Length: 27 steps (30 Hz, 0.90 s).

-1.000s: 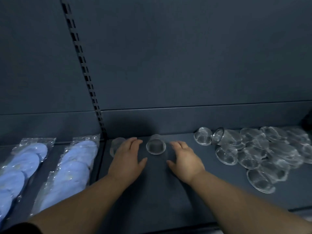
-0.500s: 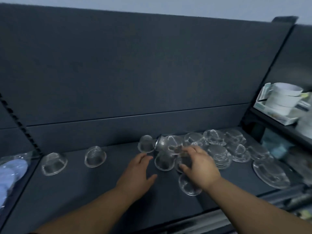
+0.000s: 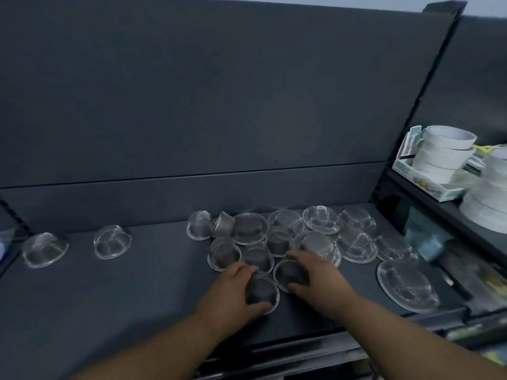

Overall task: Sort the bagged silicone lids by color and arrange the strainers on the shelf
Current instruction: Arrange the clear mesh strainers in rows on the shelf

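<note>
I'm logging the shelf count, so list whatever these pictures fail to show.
1. Lid bag: head view, nearly all cut off by the left edge.
2. Front strainer: the left hand grips it and covers its left rim.
3. Second strainer: the right hand grips it and hides its right side.
4. Pile: the strainers overlap, so no sure count.
5. Teal goods, lower right: too blurred to identify.

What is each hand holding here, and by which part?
Left hand grips the nearer strainer by opposite sides of its rim; right hand grips the farther strainer likewise.
</note>
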Motion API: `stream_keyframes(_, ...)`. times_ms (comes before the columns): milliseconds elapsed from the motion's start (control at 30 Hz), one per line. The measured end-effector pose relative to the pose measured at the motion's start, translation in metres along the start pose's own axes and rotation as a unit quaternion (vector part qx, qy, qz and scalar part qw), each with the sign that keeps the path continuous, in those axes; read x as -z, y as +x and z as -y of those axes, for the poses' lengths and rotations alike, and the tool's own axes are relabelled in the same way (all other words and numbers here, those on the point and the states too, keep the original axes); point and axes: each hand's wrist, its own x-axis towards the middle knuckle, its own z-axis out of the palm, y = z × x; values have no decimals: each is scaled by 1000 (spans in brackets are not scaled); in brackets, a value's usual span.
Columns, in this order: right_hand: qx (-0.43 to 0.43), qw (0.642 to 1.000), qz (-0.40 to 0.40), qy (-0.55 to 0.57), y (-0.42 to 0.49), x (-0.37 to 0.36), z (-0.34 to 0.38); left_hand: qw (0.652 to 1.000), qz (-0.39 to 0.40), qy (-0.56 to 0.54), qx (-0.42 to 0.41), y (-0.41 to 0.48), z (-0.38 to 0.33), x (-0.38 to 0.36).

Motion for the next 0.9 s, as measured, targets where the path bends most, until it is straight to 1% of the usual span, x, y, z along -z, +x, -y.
stream_keyframes(133, -8, 1000, -12, 23, 2, 3, 3, 999, -17, -27, 19, 0, -3, -2)
stream_keyframes(233, -22, 997, -34, 67, 4, 7, 10, 996, -16, -87, 33, -3, -2, 4)
stream_keyframes(300, -25, 993, -62, 100, 6, 8, 18, 992, -19, -120, 41, -7, 2, 9)
stream_keyframes(367, -28, 989, -91, 117, 6, 7, 28, 990, -37, -129, 42, -13, 9, 16)
stream_keyframes(433, -27, 988, -103, 116, 7, 4, 40, 989, -64, -128, 46, -19, 18, 25)
stream_keyframes(600, 12, 991, -97, 96, 16, -10, 83, 980, -122, -133, 89, -40, 60, 57)
stream_keyframes(700, 37, 990, -96, 99, 26, -25, 117, 978, -143, -105, 109, -56, 92, 82)
stream_keyframes(800, 54, 992, -66, 90, 37, -44, 153, 970, -171, -100, 142, -71, 125, 105)
stream_keyframes(900, 69, 994, -37, 72, 49, -64, 183, 965, -183, -82, 170, -85, 158, 127)
